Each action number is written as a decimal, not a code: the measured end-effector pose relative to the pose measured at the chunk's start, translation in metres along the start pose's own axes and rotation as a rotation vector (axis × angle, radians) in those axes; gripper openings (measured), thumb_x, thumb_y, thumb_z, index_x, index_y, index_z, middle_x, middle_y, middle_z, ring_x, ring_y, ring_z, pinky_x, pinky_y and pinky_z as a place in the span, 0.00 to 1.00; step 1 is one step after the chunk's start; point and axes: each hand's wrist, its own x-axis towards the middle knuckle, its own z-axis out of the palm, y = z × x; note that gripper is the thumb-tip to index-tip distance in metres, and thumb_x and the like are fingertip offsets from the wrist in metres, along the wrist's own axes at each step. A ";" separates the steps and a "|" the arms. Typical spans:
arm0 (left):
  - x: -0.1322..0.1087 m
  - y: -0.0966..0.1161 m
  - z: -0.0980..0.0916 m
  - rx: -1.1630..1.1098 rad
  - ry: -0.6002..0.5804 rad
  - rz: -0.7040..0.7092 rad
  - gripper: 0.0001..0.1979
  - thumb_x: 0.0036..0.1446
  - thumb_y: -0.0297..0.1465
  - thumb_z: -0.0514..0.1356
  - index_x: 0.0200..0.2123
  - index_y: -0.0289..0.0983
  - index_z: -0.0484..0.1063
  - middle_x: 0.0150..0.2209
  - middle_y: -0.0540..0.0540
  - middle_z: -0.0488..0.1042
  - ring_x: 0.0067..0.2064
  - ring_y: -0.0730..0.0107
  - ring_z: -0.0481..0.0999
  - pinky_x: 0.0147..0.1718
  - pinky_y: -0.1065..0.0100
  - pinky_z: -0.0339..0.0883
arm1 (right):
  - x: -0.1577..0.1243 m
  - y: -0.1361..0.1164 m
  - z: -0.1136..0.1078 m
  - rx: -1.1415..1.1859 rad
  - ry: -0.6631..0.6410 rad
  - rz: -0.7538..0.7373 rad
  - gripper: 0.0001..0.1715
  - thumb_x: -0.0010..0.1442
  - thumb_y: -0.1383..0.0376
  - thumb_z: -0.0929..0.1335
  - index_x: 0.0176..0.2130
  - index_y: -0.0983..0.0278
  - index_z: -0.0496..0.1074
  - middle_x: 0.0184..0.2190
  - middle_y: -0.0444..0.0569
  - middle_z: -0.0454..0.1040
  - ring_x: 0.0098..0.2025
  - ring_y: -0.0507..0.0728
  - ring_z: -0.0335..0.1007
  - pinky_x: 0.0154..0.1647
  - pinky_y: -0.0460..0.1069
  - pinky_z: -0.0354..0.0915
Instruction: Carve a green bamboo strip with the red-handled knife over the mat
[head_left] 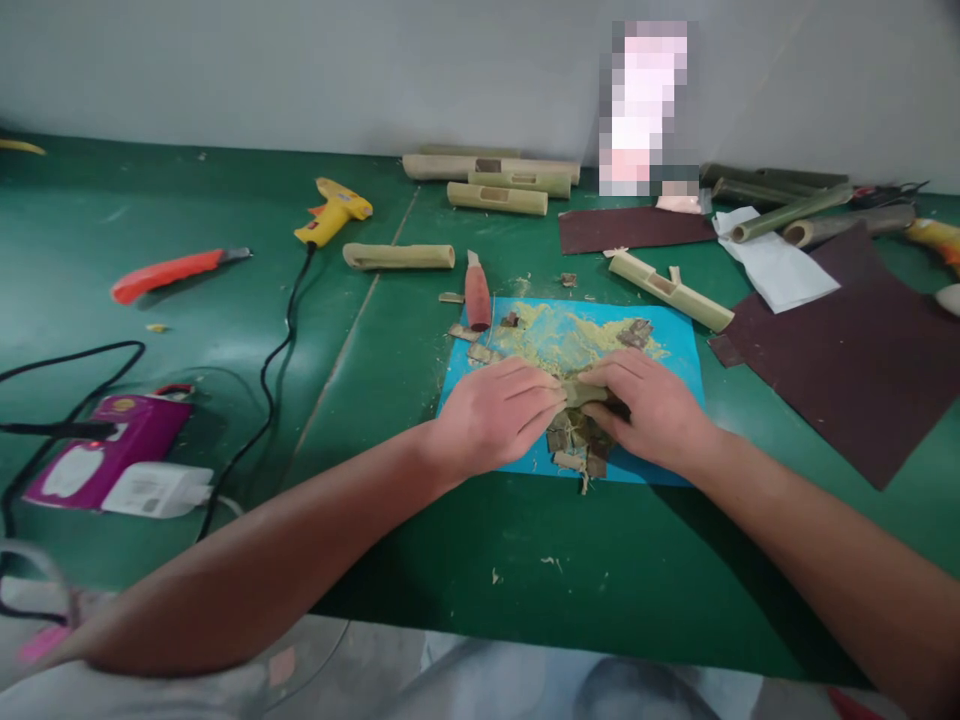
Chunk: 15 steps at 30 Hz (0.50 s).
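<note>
1 bamboo piece point(585, 393) is gripped by 2 hands over the middle of a blue mat point(681, 345): its 9 o'clock end is pinched in the fingers of the left hand point(504, 412), and its 3 o'clock end is clasped by the right hand point(649, 405). The mat is strewn with shavings point(540, 325), and brown chips point(570, 460) are scattered at 6 o'clock of the piece. From there, a red-handled knife point(478, 295) is seen between 10 and 11 o'clock, partly on the mat; a yellow glue gun point(334, 215) is laid at 10, and a notched bamboo tube point(667, 290) at 1. A brown sheet point(862, 380) is spread at 3 o'clock on the green table point(525, 580).
</note>
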 end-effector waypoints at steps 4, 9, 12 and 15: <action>0.001 -0.003 0.001 -0.014 -0.027 -0.047 0.07 0.69 0.27 0.59 0.39 0.35 0.77 0.38 0.44 0.83 0.39 0.66 0.80 0.40 0.63 0.75 | 0.000 0.000 0.000 -0.010 -0.006 0.000 0.09 0.65 0.64 0.68 0.47 0.63 0.74 0.42 0.55 0.78 0.47 0.64 0.73 0.48 0.60 0.71; 0.000 0.000 0.000 -0.015 -0.024 -0.037 0.06 0.68 0.26 0.59 0.40 0.36 0.77 0.40 0.45 0.83 0.40 0.67 0.80 0.42 0.64 0.75 | 0.000 0.001 0.001 -0.015 0.017 -0.024 0.08 0.65 0.65 0.69 0.45 0.62 0.74 0.41 0.54 0.78 0.45 0.63 0.73 0.47 0.59 0.71; 0.000 0.000 -0.001 -0.007 -0.036 -0.046 0.06 0.68 0.26 0.59 0.39 0.36 0.77 0.39 0.45 0.82 0.40 0.66 0.80 0.42 0.64 0.74 | 0.001 0.001 0.001 -0.033 0.015 -0.033 0.07 0.65 0.65 0.69 0.44 0.63 0.74 0.41 0.54 0.78 0.45 0.63 0.73 0.47 0.59 0.72; 0.001 -0.003 -0.001 -0.028 -0.054 -0.068 0.07 0.68 0.27 0.59 0.38 0.36 0.76 0.38 0.45 0.82 0.39 0.66 0.80 0.41 0.64 0.74 | 0.001 0.001 0.000 -0.041 0.016 -0.030 0.08 0.65 0.65 0.69 0.45 0.63 0.74 0.40 0.54 0.78 0.45 0.63 0.73 0.46 0.59 0.72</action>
